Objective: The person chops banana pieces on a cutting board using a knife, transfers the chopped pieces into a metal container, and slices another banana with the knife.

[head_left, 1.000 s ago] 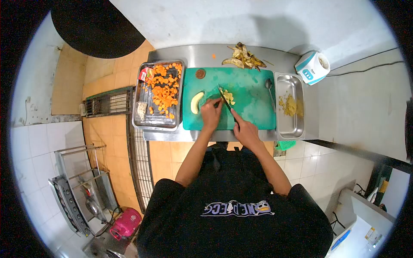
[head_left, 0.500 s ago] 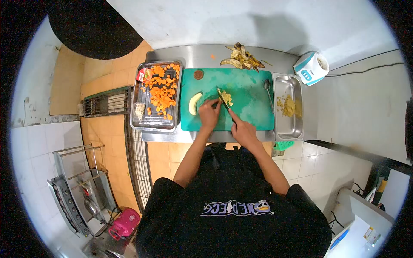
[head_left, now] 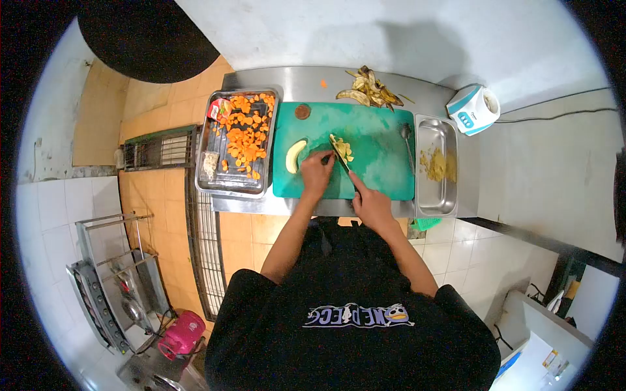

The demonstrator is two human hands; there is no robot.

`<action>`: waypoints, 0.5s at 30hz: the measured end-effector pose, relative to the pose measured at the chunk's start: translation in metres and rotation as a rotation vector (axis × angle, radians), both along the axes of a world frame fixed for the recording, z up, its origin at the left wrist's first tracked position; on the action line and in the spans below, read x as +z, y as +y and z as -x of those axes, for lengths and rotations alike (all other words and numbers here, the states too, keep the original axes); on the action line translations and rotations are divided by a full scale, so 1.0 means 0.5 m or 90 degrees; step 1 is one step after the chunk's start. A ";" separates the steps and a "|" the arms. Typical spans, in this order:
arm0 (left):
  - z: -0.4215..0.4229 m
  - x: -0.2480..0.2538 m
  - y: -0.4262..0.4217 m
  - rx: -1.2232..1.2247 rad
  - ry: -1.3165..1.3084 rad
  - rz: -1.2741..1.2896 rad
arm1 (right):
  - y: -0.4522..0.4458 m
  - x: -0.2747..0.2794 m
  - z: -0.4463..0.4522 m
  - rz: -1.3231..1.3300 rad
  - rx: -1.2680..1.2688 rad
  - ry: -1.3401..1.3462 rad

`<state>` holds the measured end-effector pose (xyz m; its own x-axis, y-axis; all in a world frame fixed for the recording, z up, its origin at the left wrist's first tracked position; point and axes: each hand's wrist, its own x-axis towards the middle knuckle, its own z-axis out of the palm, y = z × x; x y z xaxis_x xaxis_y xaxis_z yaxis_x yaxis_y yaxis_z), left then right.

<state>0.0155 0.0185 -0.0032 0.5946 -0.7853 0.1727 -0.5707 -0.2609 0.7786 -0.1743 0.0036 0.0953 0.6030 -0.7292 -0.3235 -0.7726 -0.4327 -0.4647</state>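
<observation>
My right hand (head_left: 372, 204) is wrapped round the handle of a knife (head_left: 342, 161), whose blade points away from me over the green cutting board (head_left: 385, 163). My left hand (head_left: 315, 173) has its fingers bunched on the near end of a piece of banana (head_left: 333, 141), close against the left side of the blade; the fingers partly hide it. Cut banana pieces (head_left: 346, 152) lie just right of the blade. To the left of my left hand rests a peeled banana (head_left: 295, 155).
A metal tray (head_left: 203, 173) with carrot pieces (head_left: 246, 140) stands left. On the right are a spoon (head_left: 407, 137), a steel pan (head_left: 438, 202) with yellow mash, and a white-and-blue appliance (head_left: 475, 109). Banana peels (head_left: 369, 88) lie behind the board, a brown disc (head_left: 302, 112) on it.
The knife and my right hand have shifted slightly, with the blade a little lower beside the banana pieces. My left hand stays at nearly the same spot. The camera view has tilted slightly.
</observation>
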 end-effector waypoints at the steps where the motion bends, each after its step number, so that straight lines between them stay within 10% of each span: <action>1: 0.004 -0.002 0.001 0.008 0.026 0.013 | 0.008 0.007 0.006 -0.009 -0.004 0.005; 15: 0.002 0.012 0.004 0.011 0.041 -0.008 | 0.014 0.013 0.033 -0.010 0.005 -0.007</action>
<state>0.0147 0.0207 0.0026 0.6176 -0.7766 0.1244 -0.5148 -0.2796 0.8105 -0.1908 0.0106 0.1020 0.6128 -0.7189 -0.3281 -0.7636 -0.4317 -0.4801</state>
